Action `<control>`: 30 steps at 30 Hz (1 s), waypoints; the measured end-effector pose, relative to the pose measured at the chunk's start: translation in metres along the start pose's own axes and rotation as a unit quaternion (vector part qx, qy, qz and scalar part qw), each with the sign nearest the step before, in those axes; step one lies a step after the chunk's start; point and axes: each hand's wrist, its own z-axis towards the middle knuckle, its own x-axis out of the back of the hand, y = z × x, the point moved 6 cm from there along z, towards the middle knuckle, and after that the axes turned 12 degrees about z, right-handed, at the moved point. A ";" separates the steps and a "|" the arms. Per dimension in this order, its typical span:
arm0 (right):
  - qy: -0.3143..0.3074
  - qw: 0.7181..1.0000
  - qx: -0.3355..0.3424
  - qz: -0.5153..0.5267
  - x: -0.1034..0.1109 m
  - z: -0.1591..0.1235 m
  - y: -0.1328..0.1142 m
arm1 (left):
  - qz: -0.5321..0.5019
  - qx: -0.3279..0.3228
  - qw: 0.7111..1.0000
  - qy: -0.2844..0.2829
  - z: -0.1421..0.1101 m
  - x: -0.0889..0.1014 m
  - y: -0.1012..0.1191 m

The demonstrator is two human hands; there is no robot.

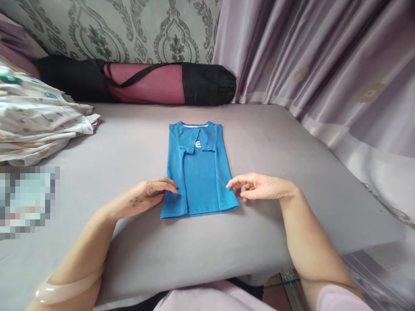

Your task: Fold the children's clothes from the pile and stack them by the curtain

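A blue T-shirt lies flat on the grey bed, folded lengthwise into a narrow strip with both sleeves tucked in and the collar at the far end. My left hand rests at the shirt's lower left edge, fingers curled with their tips touching the cloth. My right hand sits at the lower right edge, index finger stretched to the fabric and the other fingers loosely bent. Neither hand has lifted the shirt off the bed.
A rolled pink mat in a black mesh bag lies along the patterned wall. A heap of white printed bedding is at the left. Purple curtains hang on the right. A blurred patch covers something at the left edge.
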 end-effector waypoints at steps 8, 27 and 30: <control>0.076 0.981 0.065 -0.164 -0.001 0.000 -0.011 | 0.100 -0.003 0.994 0.050 -0.001 -0.004 -0.012; 0.039 0.978 0.141 -0.152 -0.002 0.003 -0.020 | 0.024 -0.039 0.999 -0.011 0.004 -0.006 -0.005; 0.036 0.984 0.134 -0.116 -0.002 0.004 -0.018 | 0.018 -0.034 0.999 -0.010 0.006 -0.005 -0.001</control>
